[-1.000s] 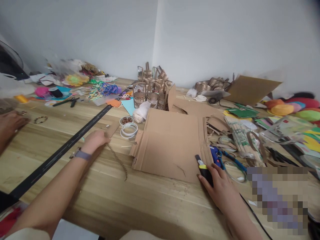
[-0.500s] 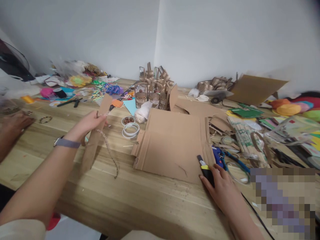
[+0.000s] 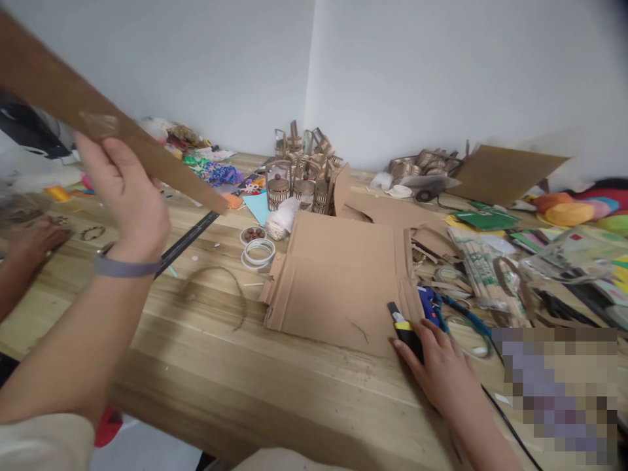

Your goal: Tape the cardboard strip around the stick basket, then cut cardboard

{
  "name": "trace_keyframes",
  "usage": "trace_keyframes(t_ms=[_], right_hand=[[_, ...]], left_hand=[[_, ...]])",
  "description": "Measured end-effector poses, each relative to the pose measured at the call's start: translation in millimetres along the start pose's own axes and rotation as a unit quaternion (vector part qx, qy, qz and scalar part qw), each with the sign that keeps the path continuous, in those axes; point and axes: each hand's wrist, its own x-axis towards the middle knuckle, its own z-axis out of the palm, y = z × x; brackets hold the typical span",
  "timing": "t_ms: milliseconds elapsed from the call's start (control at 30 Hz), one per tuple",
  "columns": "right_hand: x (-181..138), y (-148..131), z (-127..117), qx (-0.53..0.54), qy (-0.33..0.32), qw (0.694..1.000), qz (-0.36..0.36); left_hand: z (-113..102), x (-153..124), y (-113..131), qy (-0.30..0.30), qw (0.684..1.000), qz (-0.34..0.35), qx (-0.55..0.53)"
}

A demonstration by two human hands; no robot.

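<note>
My left hand (image 3: 125,190) is raised above the wooden table (image 3: 275,386), closed on a long brown cardboard strip (image 3: 161,167) that slants from the upper left down to the right. My right hand (image 3: 441,369) rests on the table at the right, closed on a black and yellow utility knife (image 3: 405,327) beside a flattened cardboard box (image 3: 343,281). A thin curved cardboard sliver (image 3: 220,288) lies on the table under my raised left hand. A long black ruler (image 3: 189,239) lies slantwise behind it.
Another person's hand (image 3: 29,242) rests on the table at the far left. Tape rings (image 3: 258,252), small cardboard baskets (image 3: 299,176), a blue glue gun (image 3: 432,304), coloured paper scraps and bamboo sticks crowd the back and right. A blurred patch covers the lower right.
My left hand lifted the cardboard strip from the table up high to the left. The thin sliver dropped onto the table. My right hand stayed on the knife.
</note>
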Motion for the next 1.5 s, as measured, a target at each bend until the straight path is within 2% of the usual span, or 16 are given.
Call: trace_keyframes(t_ms=[67, 200, 267, 433, 633, 767, 867, 933, 1033, 1100, 1167, 1233, 1333, 1367, 1433, 1500], right_hand=[[4.0, -3.3, -9.8, 0.005, 0.037, 0.999, 0.001], [15.0, -20.7, -35.6, 0.14, 0.08, 0.986, -0.052], [19.0, -39.5, -48.7, 0.243, 0.033, 0.967, -0.074], [18.5, -105.4, -64.0, 0.435, -0.207, 0.873, -0.08], [4.0, -142.1, -46.7, 0.538, -0.315, 0.774, -0.105], [-2.5, -135.5, -36.3, 0.619, -0.349, 0.703, -0.028], [-5.0, -131.9, -32.0, 0.659, -0.367, 0.657, 0.02], [-6.5, -133.7, -30.4, 0.678, -0.359, 0.641, 0.032], [-7.6, -141.1, -30.3, 0.695, -0.335, 0.635, 0.04], [-5.9, -144.9, -32.0, 0.707, -0.325, 0.627, 0.032], [-0.9, -142.7, -34.0, 0.704, -0.321, 0.633, 0.007], [6.6, -132.0, -35.0, 0.654, -0.307, 0.69, -0.051], [15.0, -106.3, -33.0, 0.478, -0.208, 0.845, -0.122], [15.1, -98.5, -32.5, 0.412, -0.158, 0.892, -0.1], [10.4, -88.2, -34.3, 0.335, -0.132, 0.929, -0.079], [1.7, -84.6, -41.2, 0.356, -0.185, 0.906, -0.133]], left_hand=[[9.1, -22.2, 7.8, 0.027, 0.991, -0.085, -0.098], [17.3, -92.7, 16.6, -0.1, 0.915, -0.342, -0.187], [18.1, -126.0, 16.8, -0.161, 0.857, -0.457, -0.173], [24.1, -171.5, 16.6, -0.233, 0.805, -0.524, -0.154], [7.4, -172.9, 8.7, -0.344, 0.802, -0.48, -0.093], [-25.8, -149.1, -21.0, -0.444, 0.836, -0.277, 0.164], [-43.2, -136.0, -38.3, -0.436, 0.815, -0.075, 0.374], [-46.1, -140.5, -35.7, -0.435, 0.807, -0.008, 0.399], [-39.2, -170.7, -8.1, -0.53, 0.796, -0.093, 0.277], [-31.2, -198.6, 17.2, -0.619, 0.731, -0.238, 0.161], [-24.2, -222.5, 37.3, -0.685, 0.638, -0.337, 0.098], [-20.1, -235.5, 45.8, -0.677, 0.603, -0.417, 0.07], [-19.4, -233.3, 38.4, -0.613, 0.652, -0.44, 0.077], [-19.9, -228.8, 33.0, -0.592, 0.675, -0.431, 0.087], [-20.6, -218.3, 22.0, -0.566, 0.711, -0.404, 0.108], [-20.0, -208.7, 13.3, -0.564, 0.722, -0.379, 0.128]])
